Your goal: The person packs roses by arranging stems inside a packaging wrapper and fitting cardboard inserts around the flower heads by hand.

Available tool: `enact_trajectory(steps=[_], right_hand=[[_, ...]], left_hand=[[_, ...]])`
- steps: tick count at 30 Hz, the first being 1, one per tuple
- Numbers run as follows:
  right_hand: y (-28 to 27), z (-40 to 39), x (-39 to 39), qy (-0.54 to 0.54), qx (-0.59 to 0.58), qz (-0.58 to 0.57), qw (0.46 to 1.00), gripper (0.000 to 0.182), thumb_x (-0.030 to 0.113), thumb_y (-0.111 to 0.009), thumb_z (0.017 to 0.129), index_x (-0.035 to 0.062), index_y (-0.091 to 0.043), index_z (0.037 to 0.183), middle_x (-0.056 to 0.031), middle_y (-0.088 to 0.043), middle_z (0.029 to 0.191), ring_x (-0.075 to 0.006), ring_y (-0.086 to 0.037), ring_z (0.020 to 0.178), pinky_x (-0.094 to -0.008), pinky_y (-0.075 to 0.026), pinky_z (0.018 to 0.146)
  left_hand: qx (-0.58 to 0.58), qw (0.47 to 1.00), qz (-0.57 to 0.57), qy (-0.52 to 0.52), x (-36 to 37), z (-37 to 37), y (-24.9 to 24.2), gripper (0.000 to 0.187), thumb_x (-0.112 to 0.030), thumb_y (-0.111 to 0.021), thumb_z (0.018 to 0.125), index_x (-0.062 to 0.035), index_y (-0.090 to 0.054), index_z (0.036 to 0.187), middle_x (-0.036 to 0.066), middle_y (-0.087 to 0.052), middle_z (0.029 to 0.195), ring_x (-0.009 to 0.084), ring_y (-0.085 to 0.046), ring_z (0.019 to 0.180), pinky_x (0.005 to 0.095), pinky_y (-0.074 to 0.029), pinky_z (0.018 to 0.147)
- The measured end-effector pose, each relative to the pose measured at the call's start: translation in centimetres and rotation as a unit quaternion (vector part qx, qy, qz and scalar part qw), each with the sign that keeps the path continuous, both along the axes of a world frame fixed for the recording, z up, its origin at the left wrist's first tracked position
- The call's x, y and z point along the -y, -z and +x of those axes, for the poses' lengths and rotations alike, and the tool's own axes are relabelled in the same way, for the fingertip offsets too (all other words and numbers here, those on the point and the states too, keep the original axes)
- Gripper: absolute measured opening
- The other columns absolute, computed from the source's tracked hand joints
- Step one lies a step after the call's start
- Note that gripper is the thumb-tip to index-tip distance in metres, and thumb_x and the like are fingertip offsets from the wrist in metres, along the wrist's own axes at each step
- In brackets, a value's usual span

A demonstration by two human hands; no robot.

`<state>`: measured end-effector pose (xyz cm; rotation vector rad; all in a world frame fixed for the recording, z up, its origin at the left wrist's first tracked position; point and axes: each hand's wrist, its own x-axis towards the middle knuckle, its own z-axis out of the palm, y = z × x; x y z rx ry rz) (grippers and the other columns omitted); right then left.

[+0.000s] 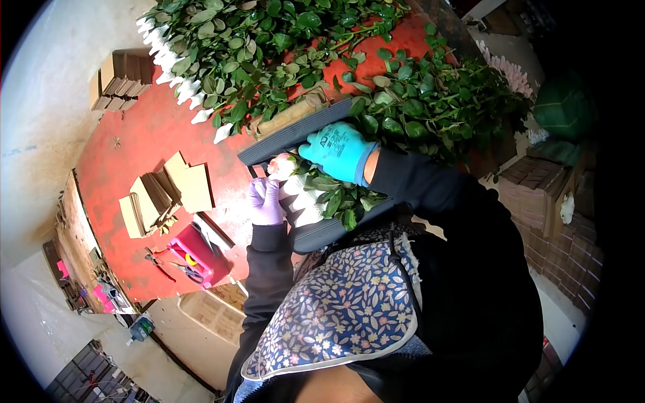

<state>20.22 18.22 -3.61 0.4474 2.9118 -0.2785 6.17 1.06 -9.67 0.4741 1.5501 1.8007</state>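
Observation:
A rose (282,166) with a pale pink and white head lies at the upper left end of a dark ribbed-sided holder (316,235). My left hand (265,201), in a thin purple glove, is closed, its fingertips pinched against the rose's head. What sits between those fingertips is too small to make out. My right hand (340,154), in a teal work glove, curls over the rose's stem behind the head; the fingertips are partly hidden. Below it in the holder lie several white net-wrapped flower heads (306,201) with green leaves (346,201).
Leafy stems with white-sleeved heads (178,77) pile up at the back of the red table (134,144). More foliage (437,101) lies right. Cardboard pieces (161,191), a pink container (201,255) and red-handled pliers (159,264) are at left. Stacked cardboard (554,235) stands right.

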Motion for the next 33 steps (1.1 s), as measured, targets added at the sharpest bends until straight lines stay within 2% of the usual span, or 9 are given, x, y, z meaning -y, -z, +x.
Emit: enact_trajectory(steps=[3, 4, 7, 8, 9, 14, 23, 26, 33], right_hand=[[-0.5, 0.1, -0.2, -0.003, -0.012, -0.031, 0.999, 0.028, 0.017, -0.053, 0.092, 0.0161, -0.064, 0.118, -0.0069, -0.067, 0.098, -0.0267, -0.069, 0.089, -0.0405, -0.053, 0.074], [-0.1, 0.2, -0.1, 0.006, -0.027, -0.038, 0.999, 0.027, 0.018, -0.059, 0.086, 0.0152, -0.062, 0.113, -0.0077, -0.065, 0.099, -0.0278, -0.067, 0.088, -0.0418, -0.051, 0.074], [0.5, 0.2, -0.1, 0.014, -0.037, -0.042, 0.998, 0.028, 0.019, -0.065, 0.079, 0.0143, -0.061, 0.107, -0.0084, -0.064, 0.100, -0.0287, -0.065, 0.086, -0.0434, -0.049, 0.074], [0.5, 0.2, -0.1, 0.015, -0.032, -0.041, 0.999, 0.028, 0.019, -0.065, 0.080, 0.0145, -0.061, 0.107, -0.0084, -0.064, 0.099, -0.0285, -0.064, 0.086, -0.0438, -0.049, 0.074], [0.4, 0.2, -0.2, 0.013, -0.032, -0.040, 0.999, 0.028, 0.019, -0.065, 0.080, 0.0145, -0.061, 0.107, -0.0084, -0.064, 0.099, -0.0285, -0.064, 0.086, -0.0438, -0.049, 0.074], [0.4, 0.5, -0.2, 0.013, -0.072, -0.047, 0.996, 0.028, 0.019, -0.066, 0.079, 0.0150, -0.062, 0.107, -0.0072, -0.063, 0.097, -0.0280, -0.064, 0.085, -0.0434, -0.049, 0.073], [1.0, 0.4, -0.1, 0.018, -0.085, -0.027, 0.996, 0.023, 0.019, -0.063, 0.081, 0.0150, -0.062, 0.103, -0.0072, -0.063, 0.096, -0.0274, -0.065, 0.083, -0.0435, -0.050, 0.072], [0.2, 0.4, -0.1, 0.017, -0.066, -0.025, 0.997, 0.018, 0.017, -0.053, 0.089, 0.0143, -0.064, 0.102, -0.0078, -0.067, 0.096, -0.0274, -0.068, 0.088, -0.0427, -0.052, 0.074], [0.4, 0.3, -0.1, 0.012, -0.064, -0.014, 0.998, 0.018, 0.017, -0.053, 0.088, 0.0145, -0.064, 0.102, -0.0076, -0.067, 0.094, -0.0275, -0.068, 0.086, -0.0428, -0.052, 0.072]], left_hand=[[-0.014, 0.999, -0.043, 0.004, 1.1, -1.2, 1.2, 0.014, -0.005, -0.062, 0.095, -0.0077, -0.056, 0.082, -0.004, -0.052, 0.067, 0.0029, -0.039, 0.049, 0.0196, -0.032, 0.046], [-0.015, 0.999, -0.044, 0.003, 1.4, -1.4, 1.3, 0.014, -0.005, -0.062, 0.095, -0.0077, -0.056, 0.082, -0.004, -0.052, 0.067, 0.0029, -0.039, 0.049, 0.0196, -0.032, 0.046], [0.026, 0.997, -0.071, -0.002, 1.9, -2.3, 2.4, 0.007, -0.004, -0.062, 0.094, -0.0057, -0.058, 0.088, -0.003, -0.055, 0.072, 0.0039, -0.044, 0.056, 0.0186, -0.036, 0.052], [0.011, 1.000, -0.011, 0.010, 1.7, -2.5, 3.1, 0.005, -0.002, -0.062, 0.093, -0.0053, -0.059, 0.092, -0.002, -0.056, 0.076, 0.0046, -0.047, 0.061, 0.0187, -0.039, 0.057], [-0.004, 0.999, 0.049, 0.021, 1.7, -2.7, 3.7, 0.007, 0.001, -0.062, 0.092, -0.0048, -0.059, 0.096, -0.002, -0.057, 0.079, 0.0053, -0.050, 0.065, 0.0188, -0.042, 0.062], [0.012, 0.998, 0.018, 0.062, 1.3, -2.1, 2.1, 0.021, 0.009, -0.063, 0.089, -0.0051, -0.059, 0.105, -0.004, -0.055, 0.083, 0.0059, -0.053, 0.074, 0.0217, -0.047, 0.073], [-0.053, 0.996, -0.010, 0.070, 0.6, -1.9, 2.2, 0.006, 0.002, -0.058, 0.096, -0.0033, -0.057, 0.098, -0.005, -0.054, 0.078, 0.0037, -0.047, 0.071, 0.0191, -0.043, 0.069], [-0.041, 0.996, -0.043, 0.064, 1.0, -2.1, 2.3, 0.005, 0.001, -0.057, 0.096, -0.0028, -0.057, 0.100, -0.005, -0.055, 0.078, 0.0036, -0.048, 0.071, 0.0187, -0.042, 0.068], [-0.071, 0.991, -0.078, 0.088, 2.0, -3.2, 2.3, 0.012, 0.005, -0.058, 0.093, -0.0032, -0.058, 0.102, -0.005, -0.055, 0.079, 0.0029, -0.047, 0.069, 0.0179, -0.041, 0.066]])
